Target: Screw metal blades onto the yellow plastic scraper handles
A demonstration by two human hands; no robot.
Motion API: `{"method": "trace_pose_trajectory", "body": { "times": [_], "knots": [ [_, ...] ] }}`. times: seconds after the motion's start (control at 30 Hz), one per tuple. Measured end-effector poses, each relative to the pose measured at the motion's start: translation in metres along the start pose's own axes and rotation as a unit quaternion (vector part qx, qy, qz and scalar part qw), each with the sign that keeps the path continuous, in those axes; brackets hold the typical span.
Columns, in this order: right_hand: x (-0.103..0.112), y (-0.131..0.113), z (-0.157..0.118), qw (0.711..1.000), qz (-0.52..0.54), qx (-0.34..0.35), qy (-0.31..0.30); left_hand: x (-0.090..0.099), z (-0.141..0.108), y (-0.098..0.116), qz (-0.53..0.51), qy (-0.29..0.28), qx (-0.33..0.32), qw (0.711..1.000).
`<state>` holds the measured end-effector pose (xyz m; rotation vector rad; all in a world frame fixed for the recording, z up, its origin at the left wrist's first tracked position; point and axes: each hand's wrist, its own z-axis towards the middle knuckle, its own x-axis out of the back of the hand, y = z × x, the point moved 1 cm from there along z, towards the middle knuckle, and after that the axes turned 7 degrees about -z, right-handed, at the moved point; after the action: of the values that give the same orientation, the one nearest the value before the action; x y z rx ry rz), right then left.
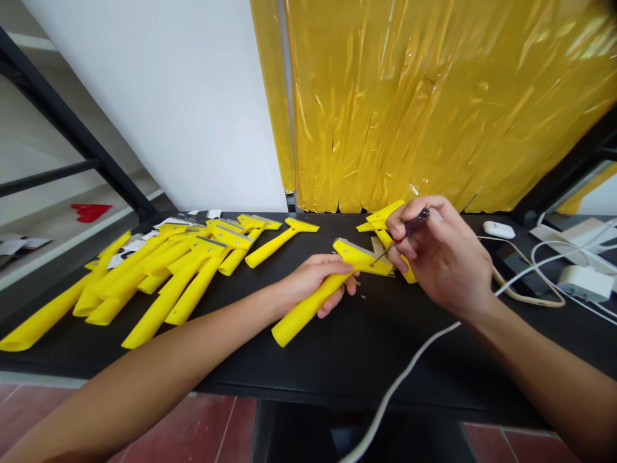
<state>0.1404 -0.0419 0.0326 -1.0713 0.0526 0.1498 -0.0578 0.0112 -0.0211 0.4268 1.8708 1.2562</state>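
Over the middle of the black table [308, 370], your left hand [328, 283] grips a yellow scraper [315, 308], its round handle slanting toward the table's near edge, its wide, flat head up to the right. Your right hand [441, 257] pinches a slim screwdriver [415, 223], dark-handled and tilted, its tip at the head's screw. More yellow scrapers [166, 299] lie heaped on the table's left.

A black table [308, 366] bears yellow scrapers [178, 270] (mostly heaped left), cables [415, 357] and a charger [585, 283].
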Motion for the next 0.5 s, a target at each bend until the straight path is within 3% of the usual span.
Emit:
{"method": "trace_pose_trajectory", "body": {
  "times": [0.17,0.37,0.5],
  "knots": [
    [-0.0024,0.0037,-0.0051,0.997,-0.057,0.050,0.009,0.0001,0.0004,-0.0027,-0.004,0.016,-0.010,1.000],
    [0.0026,0.0033,-0.0014,0.996,-0.085,0.021,-0.001,-0.0023,-0.0008,-0.0037,0.023,0.039,-0.017,0.999],
    [0.0010,0.0059,-0.0013,0.997,-0.073,0.030,0.004,-0.0019,0.0002,-0.0016,0.026,0.091,-0.055,0.994]
  ]
}}
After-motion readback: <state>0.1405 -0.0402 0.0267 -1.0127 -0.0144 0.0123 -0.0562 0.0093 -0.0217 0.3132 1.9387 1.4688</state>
